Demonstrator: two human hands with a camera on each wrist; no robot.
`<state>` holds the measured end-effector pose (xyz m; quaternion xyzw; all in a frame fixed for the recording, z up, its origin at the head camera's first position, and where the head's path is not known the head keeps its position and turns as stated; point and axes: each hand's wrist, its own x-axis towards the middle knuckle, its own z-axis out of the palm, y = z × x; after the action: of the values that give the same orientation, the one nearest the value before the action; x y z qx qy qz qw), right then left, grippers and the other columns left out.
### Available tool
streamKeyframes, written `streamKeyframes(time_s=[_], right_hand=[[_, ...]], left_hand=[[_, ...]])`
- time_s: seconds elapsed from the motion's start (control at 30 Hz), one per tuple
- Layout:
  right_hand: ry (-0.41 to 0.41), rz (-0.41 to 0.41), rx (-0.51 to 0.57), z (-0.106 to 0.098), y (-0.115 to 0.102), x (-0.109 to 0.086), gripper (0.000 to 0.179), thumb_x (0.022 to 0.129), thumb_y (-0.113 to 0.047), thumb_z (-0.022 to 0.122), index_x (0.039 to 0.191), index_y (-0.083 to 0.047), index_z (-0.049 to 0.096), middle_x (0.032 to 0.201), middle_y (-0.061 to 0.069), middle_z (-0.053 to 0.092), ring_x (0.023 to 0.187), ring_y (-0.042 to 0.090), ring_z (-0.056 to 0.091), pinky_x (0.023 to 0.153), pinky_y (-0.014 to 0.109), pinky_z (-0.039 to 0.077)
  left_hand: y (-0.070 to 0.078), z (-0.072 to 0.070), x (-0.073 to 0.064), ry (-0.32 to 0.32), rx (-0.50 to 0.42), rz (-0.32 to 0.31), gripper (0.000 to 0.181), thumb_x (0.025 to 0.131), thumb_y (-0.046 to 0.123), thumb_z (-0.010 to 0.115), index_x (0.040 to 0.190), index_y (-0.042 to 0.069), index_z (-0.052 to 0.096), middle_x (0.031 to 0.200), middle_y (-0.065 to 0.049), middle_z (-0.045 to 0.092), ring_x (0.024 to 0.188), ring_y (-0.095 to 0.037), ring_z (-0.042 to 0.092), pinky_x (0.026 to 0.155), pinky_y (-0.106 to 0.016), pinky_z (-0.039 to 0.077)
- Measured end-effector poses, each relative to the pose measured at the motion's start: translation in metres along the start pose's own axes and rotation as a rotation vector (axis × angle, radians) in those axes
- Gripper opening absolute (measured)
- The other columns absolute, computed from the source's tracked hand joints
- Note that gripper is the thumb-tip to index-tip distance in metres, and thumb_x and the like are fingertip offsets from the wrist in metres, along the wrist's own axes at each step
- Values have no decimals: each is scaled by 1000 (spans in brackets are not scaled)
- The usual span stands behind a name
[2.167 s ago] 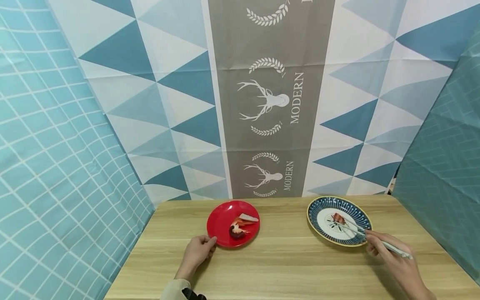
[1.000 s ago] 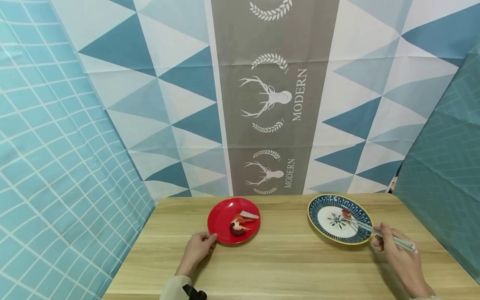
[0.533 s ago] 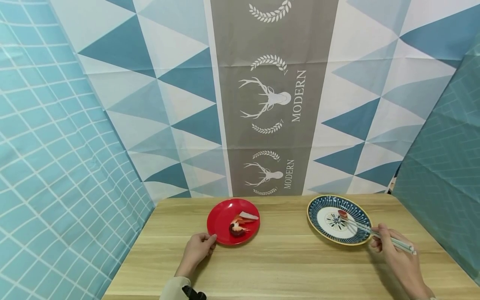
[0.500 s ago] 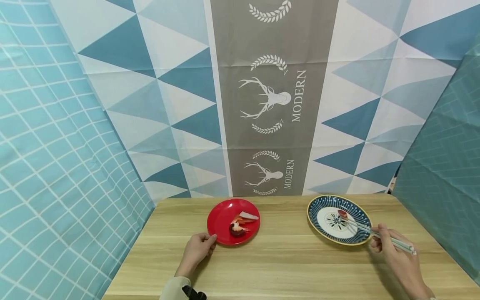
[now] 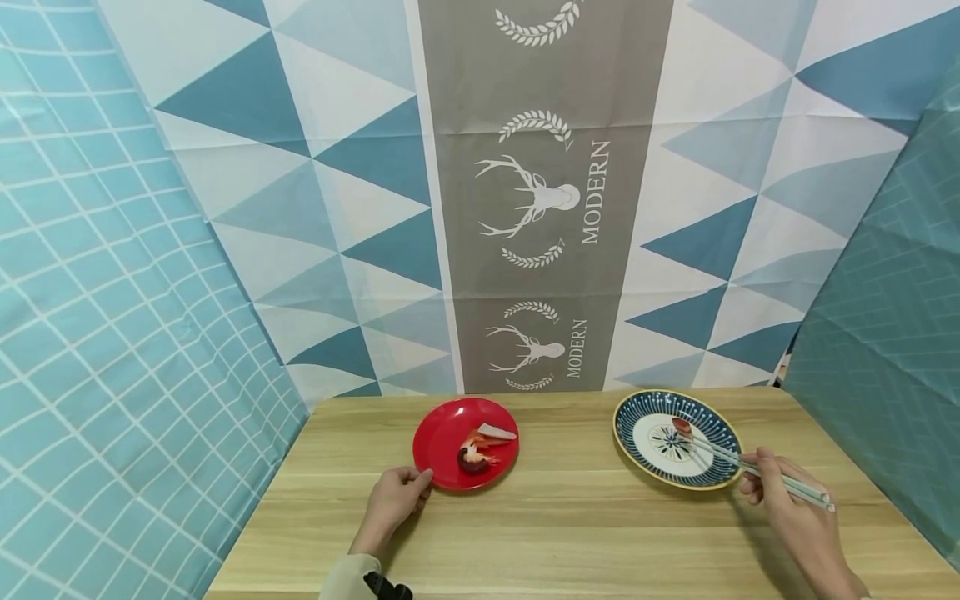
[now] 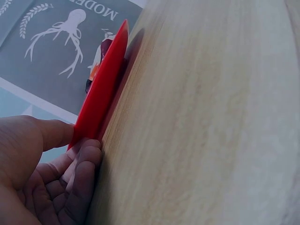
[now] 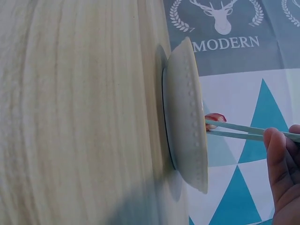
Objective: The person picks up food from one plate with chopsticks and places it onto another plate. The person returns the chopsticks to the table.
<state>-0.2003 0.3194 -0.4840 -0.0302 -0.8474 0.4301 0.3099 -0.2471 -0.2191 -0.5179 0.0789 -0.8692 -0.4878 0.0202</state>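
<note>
At the left, my left hand [image 5: 396,502] pinches the near-left rim of a red plate [image 5: 442,433], thumb above and fingers under the edge in the left wrist view. On that plate lie a dark curled piece with pale flesh [image 5: 472,457], orange strips and a white slice [image 5: 497,432]. My right hand [image 5: 797,508] holds a pair of pale green chopsticks [image 5: 765,477]. Their tips grip a small reddish food piece [image 7: 215,119] above the blue-and-white patterned plate [image 5: 651,454]; in the right wrist view it shows just over the rim.
Both plates stand toward the back of a wooden table [image 5: 555,500]. Behind it hangs a cloth with triangles and deer heads [image 5: 540,208]. A light blue gridded cloth [image 5: 135,333] borders the left side, a teal one [image 5: 885,350] the right.
Held in the chopsticks, the reddish piece has risen from the middle of the patterned plate, shifted right, then drifted slightly back left. My left hand stays on the red plate's rim.
</note>
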Motion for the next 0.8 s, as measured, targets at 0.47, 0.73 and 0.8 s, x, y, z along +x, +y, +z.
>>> streamKeyframes(time_s=[0.47,0.73,0.8], right_hand=[[6,-36,19,-3,-9,1,41,111,-26,47,104,3,75,72,3,69,56,4,61,51,18,50],[-2,-48,38,-5,-11,3,37,110,-22,48,107,3,75,71,-8,68,56,5,61,52,17,48],[3,-58,47,-5,-13,3,36,110,-22,49,107,3,75,72,-7,68,56,5,61,52,17,49]], left_hand=[[-1,0,0,-2,21,7,32,102,26,64,78,5,69,68,1,64,61,-11,58,56,-25,49],[-2,1,1,4,13,3,31,102,26,65,79,5,69,69,1,64,60,-11,58,55,-24,49],[-1,1,1,4,12,-1,31,102,27,65,79,6,70,69,1,64,60,-11,58,55,-24,49]])
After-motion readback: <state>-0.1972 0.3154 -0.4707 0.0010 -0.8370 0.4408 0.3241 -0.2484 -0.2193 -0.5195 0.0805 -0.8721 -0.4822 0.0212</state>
